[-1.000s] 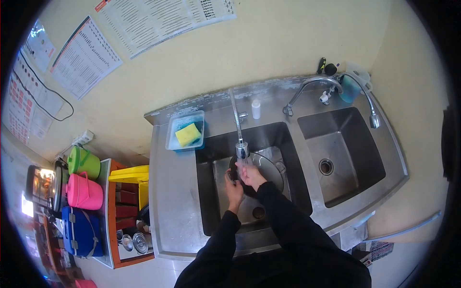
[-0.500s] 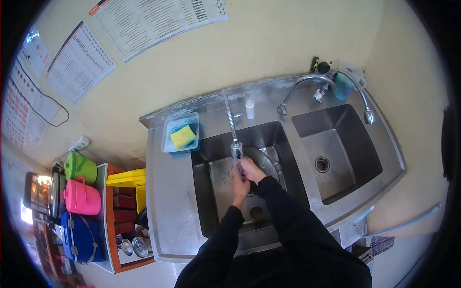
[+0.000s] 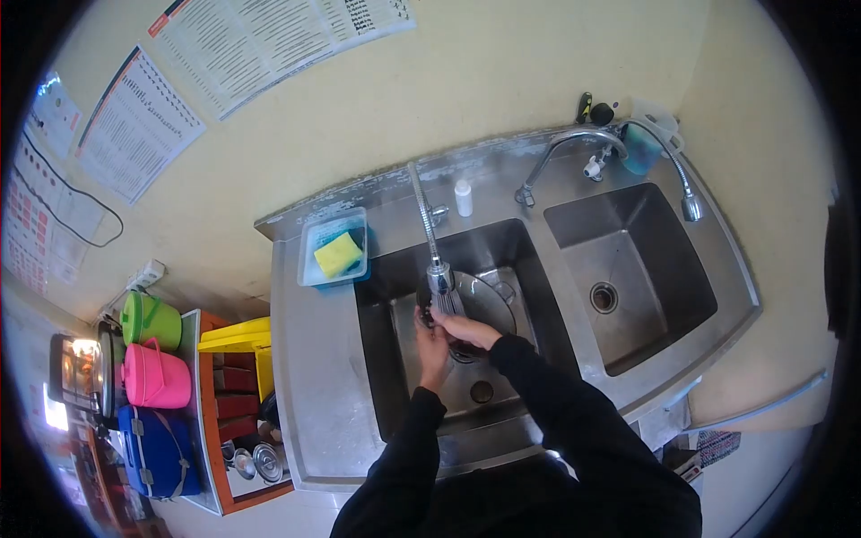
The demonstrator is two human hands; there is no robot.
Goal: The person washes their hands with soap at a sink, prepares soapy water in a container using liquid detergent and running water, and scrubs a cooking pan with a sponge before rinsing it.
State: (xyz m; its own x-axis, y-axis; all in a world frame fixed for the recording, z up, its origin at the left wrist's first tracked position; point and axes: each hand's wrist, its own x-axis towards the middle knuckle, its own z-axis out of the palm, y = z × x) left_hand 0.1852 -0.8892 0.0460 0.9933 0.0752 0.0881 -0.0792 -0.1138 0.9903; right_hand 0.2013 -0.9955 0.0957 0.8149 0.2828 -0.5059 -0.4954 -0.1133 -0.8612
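In the left basin (image 3: 381, 394) of the steel sink, water sprays from the flexible faucet (image 3: 439, 276) onto both my hands. My left hand (image 3: 432, 351) is closed below the spray, its fingers curled upward by a dark edge; what it holds is hidden. My right hand (image 3: 468, 330) reaches across from the right, fingers pressed together against the left hand. Anything between them cannot be made out. Behind and right of my hands, a round, shiny pan or lid (image 3: 493, 300) lies tilted in the basin, partly covered by them.
A plastic tub (image 3: 309, 267) with a yellow sponge (image 3: 338, 255) stands left of the faucet. A white bottle (image 3: 463, 199) stands behind the basin. A second basin (image 3: 619, 345) with its own faucet (image 3: 574, 136) lies right. Pink (image 3: 157, 377) and green buckets (image 3: 151, 318) sit far left.
My hands have shifted slightly down and left, and the right hand lies lower across the left. Water now fans out visibly below the faucet head, and more of the round shiny thing shows.
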